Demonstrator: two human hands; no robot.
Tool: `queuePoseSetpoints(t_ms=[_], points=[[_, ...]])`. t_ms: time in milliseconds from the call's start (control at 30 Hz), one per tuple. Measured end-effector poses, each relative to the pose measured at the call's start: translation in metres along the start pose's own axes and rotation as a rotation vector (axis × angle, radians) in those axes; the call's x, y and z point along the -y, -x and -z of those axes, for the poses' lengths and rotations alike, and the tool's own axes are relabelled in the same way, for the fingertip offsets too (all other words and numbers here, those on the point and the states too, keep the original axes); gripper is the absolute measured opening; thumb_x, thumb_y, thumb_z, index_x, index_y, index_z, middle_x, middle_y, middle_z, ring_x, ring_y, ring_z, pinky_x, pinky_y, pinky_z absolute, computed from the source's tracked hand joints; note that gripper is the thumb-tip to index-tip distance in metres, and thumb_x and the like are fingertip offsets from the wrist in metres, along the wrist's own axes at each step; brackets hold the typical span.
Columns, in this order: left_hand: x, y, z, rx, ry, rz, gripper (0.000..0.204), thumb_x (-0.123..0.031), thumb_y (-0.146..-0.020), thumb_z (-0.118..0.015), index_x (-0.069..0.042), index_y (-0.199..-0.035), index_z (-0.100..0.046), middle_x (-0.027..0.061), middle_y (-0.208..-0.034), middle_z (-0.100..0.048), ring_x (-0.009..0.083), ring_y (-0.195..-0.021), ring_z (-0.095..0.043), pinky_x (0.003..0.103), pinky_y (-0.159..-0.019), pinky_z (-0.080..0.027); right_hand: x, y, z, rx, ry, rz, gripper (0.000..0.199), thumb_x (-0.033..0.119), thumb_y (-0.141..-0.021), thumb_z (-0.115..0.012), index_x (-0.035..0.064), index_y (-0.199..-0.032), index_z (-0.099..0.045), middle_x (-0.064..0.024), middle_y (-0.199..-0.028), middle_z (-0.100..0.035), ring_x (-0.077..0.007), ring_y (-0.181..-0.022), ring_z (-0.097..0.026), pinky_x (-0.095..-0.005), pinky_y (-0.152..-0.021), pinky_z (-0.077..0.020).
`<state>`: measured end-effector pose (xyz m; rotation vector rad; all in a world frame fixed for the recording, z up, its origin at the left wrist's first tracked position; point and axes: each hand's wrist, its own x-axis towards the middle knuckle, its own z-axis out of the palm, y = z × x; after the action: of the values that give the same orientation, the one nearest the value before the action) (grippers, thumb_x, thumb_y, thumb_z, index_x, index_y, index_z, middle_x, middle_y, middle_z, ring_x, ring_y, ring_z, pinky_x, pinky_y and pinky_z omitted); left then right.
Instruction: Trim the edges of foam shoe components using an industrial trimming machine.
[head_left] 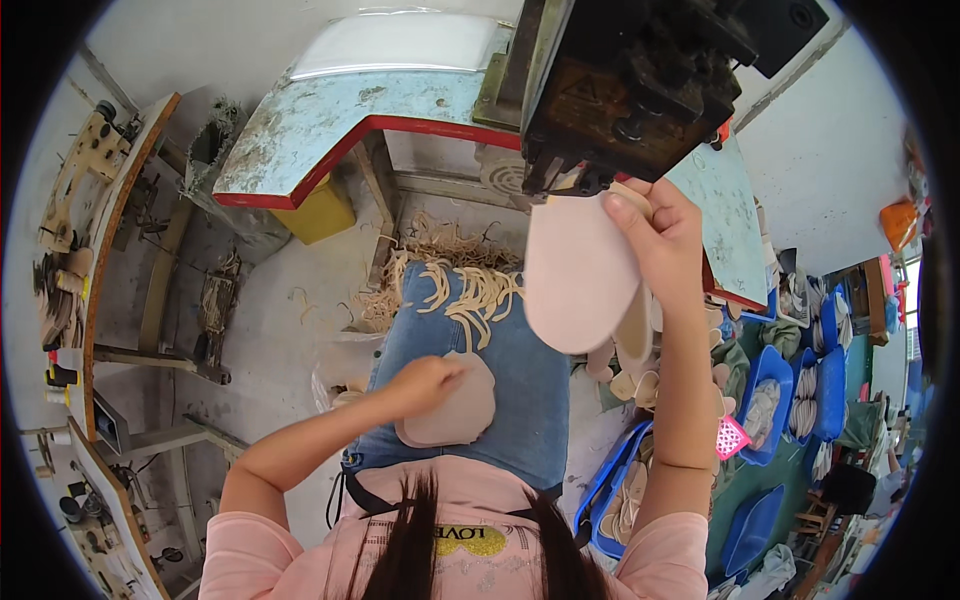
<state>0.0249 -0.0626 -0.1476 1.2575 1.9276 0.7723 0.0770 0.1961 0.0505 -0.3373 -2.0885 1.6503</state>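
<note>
My right hand [660, 228] is raised below the machine head [630, 95]. It grips a pale pink insole [580, 270], thumb over the edge and the other fingers hidden behind; the insole's top end meets the underside of the machine. Over my lap, my left hand [428, 386] is closed above a pale, rounded sole piece [455, 410], perhaps several stacked. Whether its curled fingers pinch that piece or something small does not show. Curved beige trimmings [465, 295] lie across my jeans [530, 400] near the knees.
A worn light-blue table [370, 95] with a red edge surrounds the machine. Cut strips heap on the floor beneath it, near a yellow bin [322, 210]. Wooden racks [130, 230] line the left. On the right stand blue crates [768, 400] with soles and a pink basket [733, 437].
</note>
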Motion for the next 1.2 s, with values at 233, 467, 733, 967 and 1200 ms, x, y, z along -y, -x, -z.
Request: queuePoseSetpoints(t_ms=[233,467,733,967,1200], points=[[-0.035,-0.019,0.052,-0.477,0.093,-0.171,0.031,-0.026,-0.08,-0.052,0.0,-0.098,-0.054,0.0132,-0.092,-0.052,0.0245,-0.086,-0.05,0.033,-0.079,-0.038,-0.017,0.016,-0.02,-0.16,0.048,0.163,0.015,0.015,-0.081,-0.056,0.0036,-0.076,-0.047,0.0041,-0.065,-0.047,-0.0011,-0.059,-0.04,-0.0151,-0.052,-0.0322],[-0.129,-0.049,0.143,-0.318,0.735,-0.138,0.028,-0.021,-0.081,-0.054,0.005,-0.09,-0.058,0.0052,-0.076,-0.061,0.0074,-0.065,-0.054,0.022,-0.06,-0.043,-0.034,0.03,-0.046,-0.189,0.085,0.134,0.021,0.023,-0.085,-0.048,0.0056,-0.075,-0.042,0.0055,-0.067,-0.038,-0.0028,-0.063,-0.032,-0.0174,-0.056,-0.0292],[-0.13,-0.04,0.168,-0.19,0.925,-0.028,0.021,-0.015,-0.076,-0.06,0.002,-0.089,-0.06,0.006,-0.075,-0.061,0.0079,-0.06,-0.056,0.021,-0.055,-0.046,-0.057,0.042,-0.016,0.558,0.049,-0.224,0.025,0.009,-0.073,-0.061,0.0018,-0.096,-0.055,-0.0042,-0.086,-0.058,-0.0089,-0.08,-0.052,-0.024,-0.072,-0.0424],[-0.136,-0.04,0.129,-0.202,1.179,-0.108,0.025,-0.014,-0.079,-0.057,0.0,-0.099,-0.056,0.0048,-0.086,-0.061,0.0078,-0.071,-0.057,0.022,-0.064,-0.046,-0.047,0.048,0.067,0.175,-0.086,-0.253,0.014,0.01,-0.071,-0.062,0.0022,-0.081,-0.055,-0.0009,-0.073,-0.058,-0.0057,-0.065,-0.053,-0.0186,-0.058,-0.0411],[-0.13,-0.037,0.115,-0.326,1.217,-0.14,0.023,-0.013,-0.08,-0.055,0.0,-0.1,-0.054,0.0057,-0.085,-0.061,0.009,-0.073,-0.058,0.022,-0.063,-0.047,-0.006,0.013,0.06,0.027,0.012,-0.171,0.014,0.013,-0.073,-0.061,0.0017,-0.08,-0.055,-0.0031,-0.071,-0.058,-0.0068,-0.06,-0.054,-0.0191,-0.055,-0.0424]])
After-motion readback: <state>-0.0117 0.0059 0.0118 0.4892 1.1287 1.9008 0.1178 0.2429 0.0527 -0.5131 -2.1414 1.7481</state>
